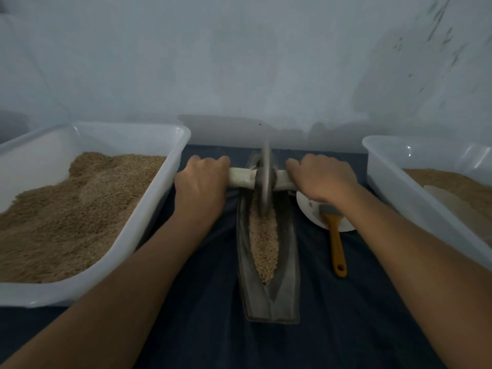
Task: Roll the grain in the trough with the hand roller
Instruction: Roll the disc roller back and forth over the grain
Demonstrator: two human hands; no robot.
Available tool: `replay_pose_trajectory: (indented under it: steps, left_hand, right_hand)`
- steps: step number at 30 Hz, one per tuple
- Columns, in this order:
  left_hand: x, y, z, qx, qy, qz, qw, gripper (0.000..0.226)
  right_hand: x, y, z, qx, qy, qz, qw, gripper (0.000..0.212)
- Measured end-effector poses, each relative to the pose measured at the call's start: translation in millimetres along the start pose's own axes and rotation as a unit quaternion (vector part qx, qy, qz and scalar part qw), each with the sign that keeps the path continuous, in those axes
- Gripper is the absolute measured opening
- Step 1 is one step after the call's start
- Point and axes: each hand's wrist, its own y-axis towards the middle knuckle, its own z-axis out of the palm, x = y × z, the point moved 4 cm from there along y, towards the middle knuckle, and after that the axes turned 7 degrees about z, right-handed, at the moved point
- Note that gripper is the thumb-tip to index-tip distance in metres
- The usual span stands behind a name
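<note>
A long, boat-shaped metal trough point(288, 275) lies lengthwise on the dark cloth in front of me. Pale crushed grain point(265, 243) fills its groove. The hand roller's grey disc wheel point(265, 179) stands upright in the far half of the groove, its lower edge in the grain. A pale axle handle point(241, 178) runs through the wheel to both sides. My left hand point(201, 182) grips the left end of the handle. My right hand point(322, 177) grips the right end. Both arms reach forward, one on each side of the trough.
A large white tub point(149, 209) heaped with brown grain stands at the left. Another white tub point(394, 182) with finer grain stands at the right. A small white dish point(308, 209) and an orange-handled brush point(336, 241) lie right of the trough. A pale wall rises just behind.
</note>
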Motion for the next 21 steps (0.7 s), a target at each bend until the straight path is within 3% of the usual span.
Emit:
replay_pose_trajectory:
  steps: [4,11,15,21]
  left_hand:
    - [-3,-46,-16,-0.014,0.005,0.039,0.999,0.035]
    - [-6,-109,-36,0.009,0.035,0.082,0.996,0.05]
    - [-9,-100,-36,-0.007,0.073,0.082,0.994,0.04]
    - [-5,-50,-12,-0.011,0.057,0.03,0.998,0.04]
  right_hand:
    - [4,-53,-6,-0.147,-0.023,-0.027,0.988,0.052]
    - [6,-121,-19,-0.266,0.102,-0.085,0.955,0.039]
    - [2,-109,-12,-0.251,0.122,-0.089,0.956,0.042]
    - [2,-36,-4,-0.167,0.008,-0.04,0.985,0.046]
